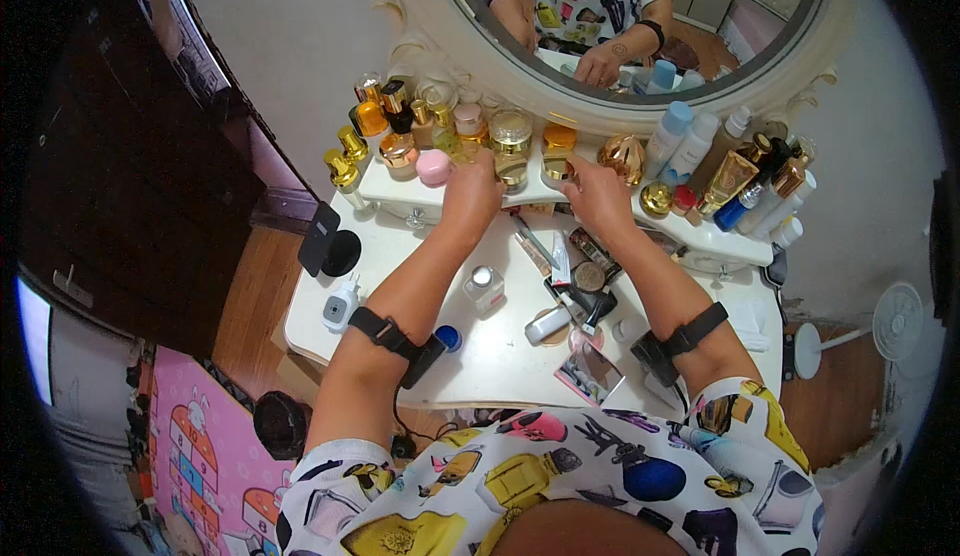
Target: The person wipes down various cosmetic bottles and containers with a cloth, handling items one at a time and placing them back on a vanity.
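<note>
At the raised shelf of a white dressing table, my left hand (476, 188) is at the left side of a clear, gold-rimmed cosmetic jar (512, 172); whether its fingers grip it cannot be told. My right hand (598, 192) has its fingertips on the right side of another gold-rimmed jar (556, 171), which stands on the shelf. A pink round jar (433, 168) is just left of my left hand. Behind the hands are a clear-lidded jar (511, 129) and an amber-lidded jar (559, 136). A faceted rose-gold container (622, 157) stands right of my right hand.
Bottles crowd both shelf ends, including a blue-capped spray bottle (669, 135). Makeup items, a compact powder (589, 277) and a small mirror (591, 373) lie on the tabletop (480, 361). A clear bottle (485, 288) stands between my forearms. An oval mirror (600, 23) rises behind the shelf.
</note>
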Tool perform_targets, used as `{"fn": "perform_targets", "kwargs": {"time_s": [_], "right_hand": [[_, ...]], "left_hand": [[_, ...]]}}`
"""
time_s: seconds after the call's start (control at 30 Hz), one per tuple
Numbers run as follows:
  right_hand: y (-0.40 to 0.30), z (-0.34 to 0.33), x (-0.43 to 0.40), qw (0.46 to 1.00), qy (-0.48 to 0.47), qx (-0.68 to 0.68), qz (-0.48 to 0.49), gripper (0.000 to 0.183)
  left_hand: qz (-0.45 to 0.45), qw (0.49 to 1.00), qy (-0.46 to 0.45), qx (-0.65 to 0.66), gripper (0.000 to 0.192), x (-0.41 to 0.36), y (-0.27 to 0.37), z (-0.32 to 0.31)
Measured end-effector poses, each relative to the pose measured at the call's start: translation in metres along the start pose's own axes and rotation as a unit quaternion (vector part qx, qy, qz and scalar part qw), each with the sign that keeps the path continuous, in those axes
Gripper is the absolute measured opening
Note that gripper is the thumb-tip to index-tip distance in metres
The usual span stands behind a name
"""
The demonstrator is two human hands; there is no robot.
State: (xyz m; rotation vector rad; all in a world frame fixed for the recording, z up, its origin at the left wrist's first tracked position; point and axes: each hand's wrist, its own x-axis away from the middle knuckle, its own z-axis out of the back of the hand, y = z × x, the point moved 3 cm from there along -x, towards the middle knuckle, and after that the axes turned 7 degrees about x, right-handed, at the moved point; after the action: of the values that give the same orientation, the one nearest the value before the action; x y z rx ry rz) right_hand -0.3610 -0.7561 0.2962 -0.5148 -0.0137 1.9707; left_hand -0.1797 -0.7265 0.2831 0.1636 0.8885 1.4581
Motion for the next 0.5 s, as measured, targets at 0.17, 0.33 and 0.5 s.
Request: {"fn": "perform_targets", "kwargs": {"time_s": [0.17,0.33,0.5], "right_hand": [[-0.003,-0.004,-0.002,0.999,0.005,-0.032,-0.009,0.025],[-0.008,-0.001,0.003,0.998,0.033,-0.047,-0.001,0.025],[-0.018,-0.007,-0.001,0.998,0.047,-0.032,0.021,0.028]], "left_hand": [[0.002,1.000,-0.006,0.030,0.021,-0.003,0.011,0.001],[0.057,0.997,0.017,-0.053,0.019,-0.002,-0.009,0.024],[0.064,0.990,0.111,-0.053,0.017,-0.001,-0.023,0.030]]}}
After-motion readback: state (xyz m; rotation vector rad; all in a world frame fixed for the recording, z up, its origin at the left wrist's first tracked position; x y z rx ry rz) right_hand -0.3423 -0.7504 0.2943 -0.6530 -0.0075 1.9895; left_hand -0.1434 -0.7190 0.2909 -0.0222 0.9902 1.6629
